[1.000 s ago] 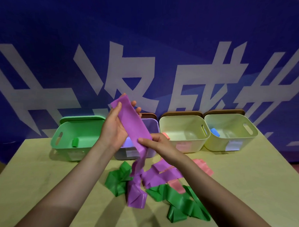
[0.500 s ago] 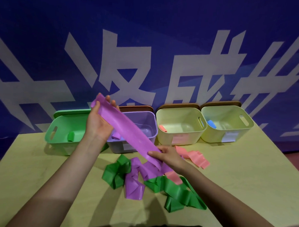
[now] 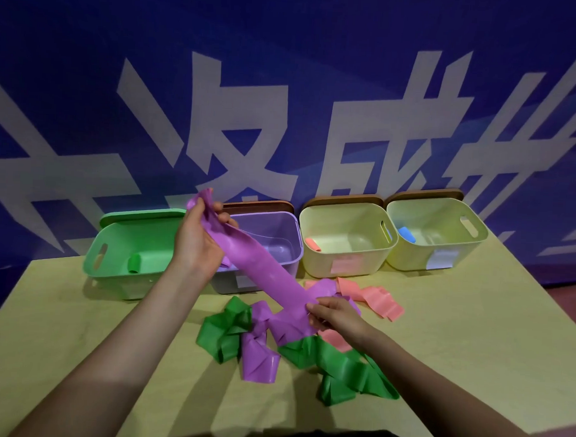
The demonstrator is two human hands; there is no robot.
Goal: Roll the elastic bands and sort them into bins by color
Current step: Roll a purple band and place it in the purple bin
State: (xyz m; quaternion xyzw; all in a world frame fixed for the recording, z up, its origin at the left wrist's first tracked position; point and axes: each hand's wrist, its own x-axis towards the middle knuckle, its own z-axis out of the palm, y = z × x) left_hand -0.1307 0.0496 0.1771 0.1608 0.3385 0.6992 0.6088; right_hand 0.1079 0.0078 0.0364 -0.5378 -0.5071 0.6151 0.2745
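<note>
The left hand (image 3: 198,244) is raised in front of the green bin (image 3: 127,244) and the purple bin (image 3: 279,237), its fingers and thumb curled round the upper end of a purple band (image 3: 261,266). The band runs taut and flat, slanting down to the right hand (image 3: 333,314), which pinches it between thumb and fingertips just above the bench (image 3: 473,325). Below the right hand the same purple material trails into loose folds (image 3: 261,356) lying on the bench.

Two green bands lie crumpled on the bench: one (image 3: 224,331) to the left of the purple folds and touching them, one (image 3: 342,369) under and in front of the right forearm. A pink band (image 3: 375,299) lies loose beyond the right hand, near the bins; another pink piece (image 3: 336,339) shows beside the right wrist.

Four bins stand in a row at the far edge of the bench. The green bin holds one rolled green band (image 3: 133,264). The first yellow bin (image 3: 345,237) holds one rolled pink band (image 3: 313,245). The second yellow bin (image 3: 438,231) holds one rolled blue band (image 3: 406,234). The contents of the purple bin are partly hidden by the left hand and the stretched band; I cannot tell what it holds. A blue banner (image 3: 286,86) with large white characters hangs behind the bins.
</note>
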